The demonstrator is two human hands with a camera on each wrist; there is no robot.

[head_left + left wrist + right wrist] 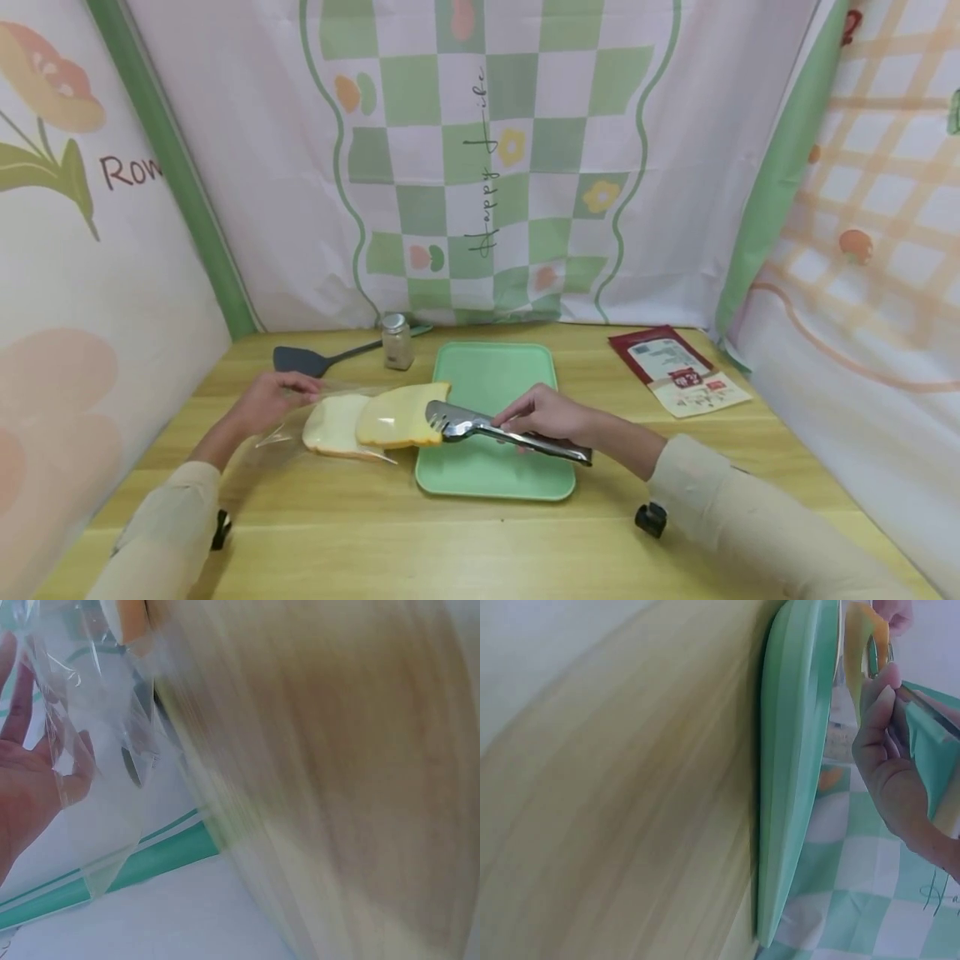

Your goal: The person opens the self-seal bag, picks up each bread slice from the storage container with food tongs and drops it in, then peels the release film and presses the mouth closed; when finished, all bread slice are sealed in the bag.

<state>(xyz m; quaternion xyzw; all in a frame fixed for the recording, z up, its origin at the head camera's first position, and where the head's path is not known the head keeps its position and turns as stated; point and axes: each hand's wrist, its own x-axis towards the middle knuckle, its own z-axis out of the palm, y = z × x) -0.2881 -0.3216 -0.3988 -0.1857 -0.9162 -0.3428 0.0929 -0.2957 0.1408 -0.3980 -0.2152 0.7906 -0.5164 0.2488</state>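
Our right grip (pixel 551 414) is wrapped round the metal tongs (pixel 517 437), whose tips clasp a yellow bread slice (pixel 401 419) over the left edge of the green tray (pixel 495 367). With our left grip (pixel 272 404) we hold the clear bag (pixel 283 433); a second slice (pixel 333 423) lies in it, left of the tray. Far left on the bench (pixel 480 550) we see a spatula (pixel 300 361) and a jar (pixel 397 348).

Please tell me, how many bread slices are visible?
2: one pale, squarish bread slice in the clear plastic bag; one yellow bread slice with orange crust, overlapping it, in the shiny metal tongs. More may be hidden underneath.
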